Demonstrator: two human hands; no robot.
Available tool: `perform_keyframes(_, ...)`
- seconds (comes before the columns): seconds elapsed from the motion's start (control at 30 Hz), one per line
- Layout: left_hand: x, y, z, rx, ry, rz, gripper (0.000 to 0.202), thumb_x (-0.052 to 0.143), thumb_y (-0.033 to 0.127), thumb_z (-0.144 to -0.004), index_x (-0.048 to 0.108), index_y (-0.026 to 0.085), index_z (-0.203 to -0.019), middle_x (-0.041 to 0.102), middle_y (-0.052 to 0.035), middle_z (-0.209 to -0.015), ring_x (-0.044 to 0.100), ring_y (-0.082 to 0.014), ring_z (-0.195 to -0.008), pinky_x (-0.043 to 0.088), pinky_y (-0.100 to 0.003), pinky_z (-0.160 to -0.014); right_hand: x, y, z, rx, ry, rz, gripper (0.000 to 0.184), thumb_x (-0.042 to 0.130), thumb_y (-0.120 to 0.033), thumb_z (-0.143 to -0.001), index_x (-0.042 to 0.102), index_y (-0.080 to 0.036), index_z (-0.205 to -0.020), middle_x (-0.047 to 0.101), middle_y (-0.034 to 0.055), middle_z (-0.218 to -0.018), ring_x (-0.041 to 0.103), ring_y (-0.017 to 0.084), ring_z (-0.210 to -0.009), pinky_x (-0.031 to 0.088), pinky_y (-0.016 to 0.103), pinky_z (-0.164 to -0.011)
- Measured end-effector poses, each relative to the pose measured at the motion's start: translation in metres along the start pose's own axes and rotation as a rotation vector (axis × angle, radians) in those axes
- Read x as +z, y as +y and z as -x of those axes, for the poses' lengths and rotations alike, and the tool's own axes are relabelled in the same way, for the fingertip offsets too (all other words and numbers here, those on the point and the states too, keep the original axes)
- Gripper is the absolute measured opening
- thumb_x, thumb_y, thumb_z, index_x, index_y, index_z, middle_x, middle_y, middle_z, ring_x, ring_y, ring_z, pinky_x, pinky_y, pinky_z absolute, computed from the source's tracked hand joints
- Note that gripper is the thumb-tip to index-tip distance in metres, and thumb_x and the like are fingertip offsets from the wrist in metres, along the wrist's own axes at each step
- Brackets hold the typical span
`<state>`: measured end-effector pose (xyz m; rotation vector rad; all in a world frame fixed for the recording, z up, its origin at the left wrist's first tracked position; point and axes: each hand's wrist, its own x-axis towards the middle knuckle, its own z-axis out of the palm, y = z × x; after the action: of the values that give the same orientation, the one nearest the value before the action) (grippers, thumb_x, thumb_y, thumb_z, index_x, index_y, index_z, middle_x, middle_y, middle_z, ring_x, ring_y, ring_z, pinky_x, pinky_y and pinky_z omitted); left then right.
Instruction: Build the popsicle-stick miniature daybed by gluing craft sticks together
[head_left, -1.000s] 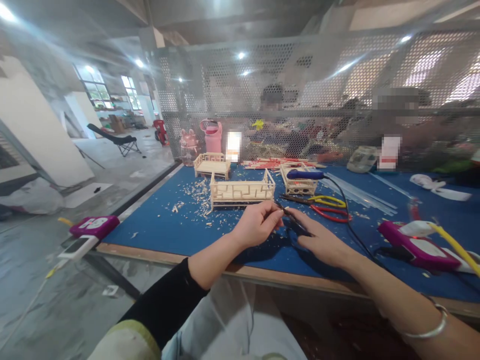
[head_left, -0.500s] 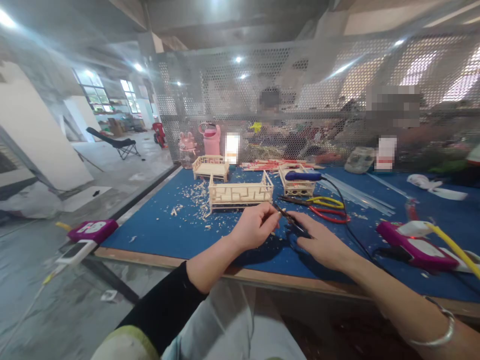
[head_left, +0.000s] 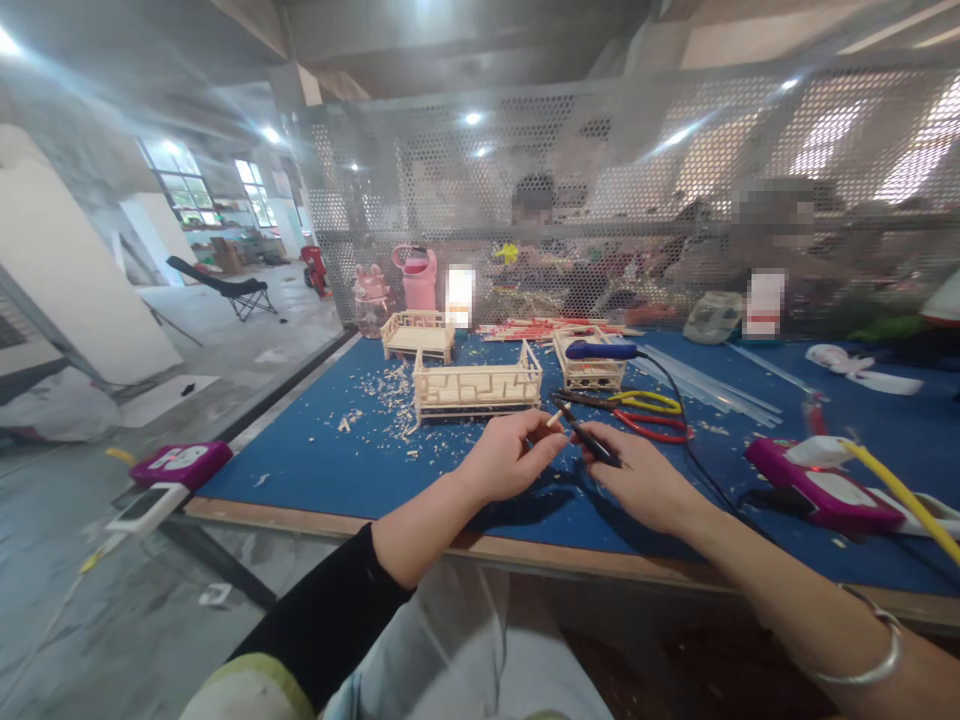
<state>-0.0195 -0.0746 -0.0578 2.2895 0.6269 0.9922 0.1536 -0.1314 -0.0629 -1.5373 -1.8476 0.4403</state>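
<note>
Over the front of the blue mat, my left hand (head_left: pixel 514 455) pinches a short pale wooden stick (head_left: pixel 555 419) between thumb and fingers. My right hand (head_left: pixel 637 475) is wrapped around black-handled pliers (head_left: pixel 595 442), whose jaws are close to the stick; whether they touch it I cannot tell. Just beyond my hands stands a miniature wooden bench frame (head_left: pixel 478 388) with lattice sides. A smaller wooden frame (head_left: pixel 418 338) is behind it to the left, and another wooden frame (head_left: pixel 590 372) to the right. Pale wood chips (head_left: pixel 386 392) lie scattered around them.
Pliers with yellow and red handles (head_left: pixel 651 410) lie beyond my right hand. A blue-handled corded tool (head_left: pixel 601 350) rests against the right frame. Clear strips (head_left: pixel 712 385), red sticks (head_left: pixel 547 329) and a purple power block (head_left: pixel 821 485) are farther out. A perforated screen (head_left: pixel 450 200) backs the table.
The pliers have turned in my right hand, their handles now closer together. The stick in my left hand shows more clearly. The view has shifted slightly.
</note>
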Motion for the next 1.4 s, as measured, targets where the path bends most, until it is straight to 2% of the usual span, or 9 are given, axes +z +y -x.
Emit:
perform_keyframes(0.07,0.0,0.001,0.0,-0.006,0.013,-0.001,0.024,0.048,0.037,-0.083,0.058,0.015,-0.085,0.058,-0.0001,-0.068,0.048,-0.0095,-0.056,0.038,-0.02,-0.056,-0.002,-0.001,0.001,0.0,-0.03,-0.032,0.028,0.04,-0.02,-0.066,0.058,-0.02,-0.088,0.063,0.0009,-0.079,0.057,0.018,-0.076,0.043,0.028,-0.071)
perform_keyframes(0.2,0.0,0.001,-0.002,0.02,0.028,-0.034,0.029,0.038,0.032,-0.089,0.055,0.015,-0.07,0.057,0.0001,-0.062,0.051,-0.0098,-0.058,0.038,-0.02,-0.059,-0.002,-0.005,0.001,0.033,-0.038,0.018,0.029,0.04,-0.02,-0.064,0.059,-0.019,-0.087,0.063,0.002,-0.077,0.057,0.019,-0.073,0.043,0.029,-0.069)
perform_keyframes(0.43,-0.001,-0.001,-0.003,0.112,0.045,-0.183,0.032,0.036,0.026,-0.089,0.048,0.017,-0.06,0.053,0.001,-0.058,0.048,-0.0096,-0.055,0.036,-0.021,-0.057,0.001,-0.004,0.003,0.04,-0.015,0.021,0.039,0.045,-0.018,-0.061,0.059,-0.02,-0.098,0.067,0.0054,-0.098,0.06,0.022,-0.092,0.044,0.031,-0.081)
perform_keyframes(0.63,0.0,-0.002,-0.001,0.154,0.05,-0.226,0.033,0.036,0.028,-0.089,0.048,0.017,-0.061,0.053,0.0005,-0.059,0.048,-0.0099,-0.056,0.036,-0.021,-0.057,0.006,-0.001,0.0,-0.019,0.038,0.189,0.029,0.043,-0.017,-0.065,0.061,-0.019,-0.088,0.068,0.0062,-0.086,0.062,0.022,-0.081,0.044,0.03,-0.071)
perform_keyframes(0.8,0.0,-0.002,-0.002,0.084,0.058,-0.151,0.033,0.036,0.028,-0.089,0.049,0.017,-0.061,0.053,0.001,-0.056,0.048,-0.0097,-0.054,0.036,-0.021,-0.056,0.005,0.003,-0.007,-0.035,0.004,0.298,0.025,0.044,-0.018,-0.068,0.063,-0.019,-0.085,0.069,0.0061,-0.082,0.062,0.022,-0.079,0.042,0.028,-0.069)
perform_keyframes(1.0,0.003,-0.002,-0.003,-0.046,0.014,-0.032,0.032,0.037,0.029,-0.088,0.049,0.017,-0.061,0.054,0.0018,-0.055,0.051,-0.0101,-0.054,0.039,-0.021,-0.058,-0.003,0.004,-0.007,-0.007,-0.052,0.365,0.027,0.044,-0.02,-0.071,0.063,-0.018,-0.09,0.07,0.0082,-0.088,0.062,0.023,-0.085,0.04,0.028,-0.071)
perform_keyframes(1.17,0.008,-0.004,-0.004,-0.156,-0.042,0.181,0.03,0.037,0.035,-0.088,0.049,0.017,-0.067,0.054,0.0022,-0.056,0.051,-0.0099,-0.05,0.042,-0.022,-0.054,-0.013,-0.001,-0.008,-0.025,-0.117,0.323,0.02,0.042,-0.021,-0.072,0.061,-0.02,-0.075,0.068,0.0047,-0.076,0.06,0.019,-0.071,0.039,0.026,-0.063)
perform_keyframes(1.27,0.009,-0.003,-0.005,-0.186,-0.036,0.214,0.032,0.036,0.037,-0.088,0.048,0.017,-0.066,0.054,0.0022,-0.055,0.049,-0.0098,-0.05,0.041,-0.021,-0.053,-0.016,-0.002,-0.01,-0.042,-0.141,0.27,0.019,0.041,-0.019,-0.071,0.06,-0.021,-0.069,0.067,0.0026,-0.07,0.057,0.018,-0.066,0.039,0.025,-0.061)
perform_keyframes(1.4,0.008,-0.002,-0.005,-0.157,0.021,0.105,0.031,0.035,0.033,-0.088,0.049,0.017,-0.064,0.052,0.0024,-0.053,0.049,-0.0103,-0.051,0.04,-0.022,-0.056,-0.011,-0.001,-0.011,-0.005,-0.053,0.302,0.027,0.046,-0.016,-0.066,0.06,-0.018,-0.089,0.067,0.0071,-0.092,0.059,0.021,-0.084,0.042,0.028,-0.074)
